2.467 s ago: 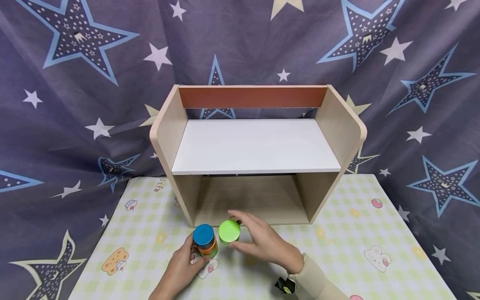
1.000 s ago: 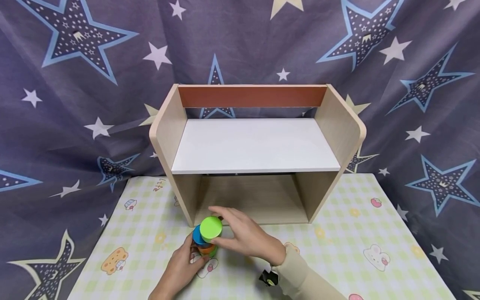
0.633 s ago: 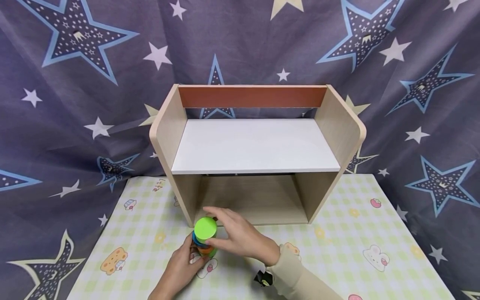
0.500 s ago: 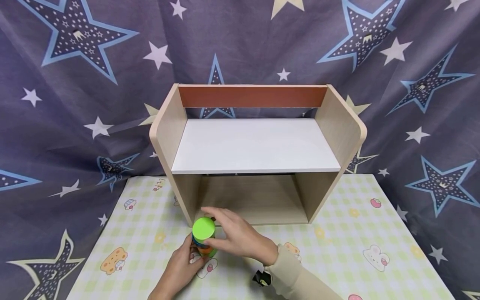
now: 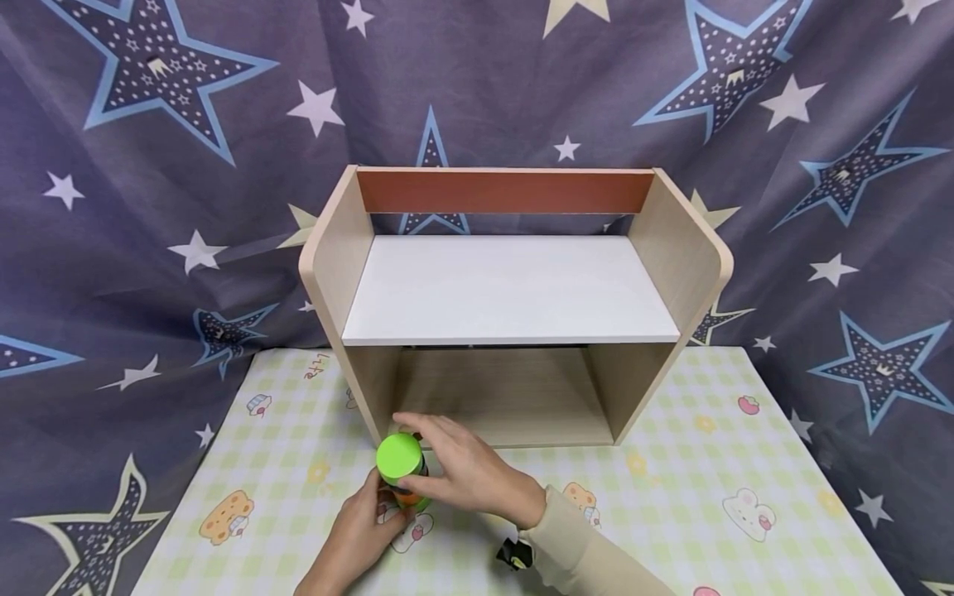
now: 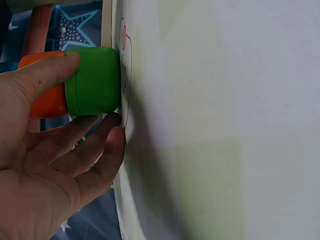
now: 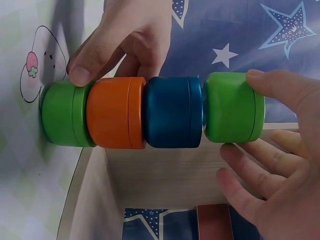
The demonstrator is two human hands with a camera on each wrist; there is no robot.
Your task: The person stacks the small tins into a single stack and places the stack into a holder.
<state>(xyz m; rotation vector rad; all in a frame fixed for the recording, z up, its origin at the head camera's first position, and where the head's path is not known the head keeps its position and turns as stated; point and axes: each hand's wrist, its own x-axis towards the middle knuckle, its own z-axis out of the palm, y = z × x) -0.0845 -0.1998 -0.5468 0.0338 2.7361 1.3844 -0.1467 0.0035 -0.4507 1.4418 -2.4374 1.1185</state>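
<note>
Small round lidded jars stand in one upright column on the table. The right wrist view shows it sideways: a lower green jar [image 7: 62, 117], then an orange jar [image 7: 115, 112], then a blue jar [image 7: 172, 112]. My left hand [image 5: 354, 530] steadies the column low down, its thumb [image 6: 55, 72] on the lower green jar near the orange one and its fingers on the opposite side. Between thumb and fingers my right hand [image 5: 473, 472] holds another green jar [image 7: 232, 107], lined up over the blue lid with a thin gap at most. From the head view, that green lid hides most of the column.
Right behind the jars stands a wooden shelf unit [image 5: 510, 290] with a white upper board and an open lower bay. A checked cloth [image 5: 671, 513] covers the table. A star-patterned curtain [image 5: 186, 165] hangs behind. Something small and black [image 5: 514, 553] shows by the right sleeve.
My right hand has carried its green jar leftward from beside the column to over the blue jar, now covering the blue lid in the head view. My left hand has kept its place.
</note>
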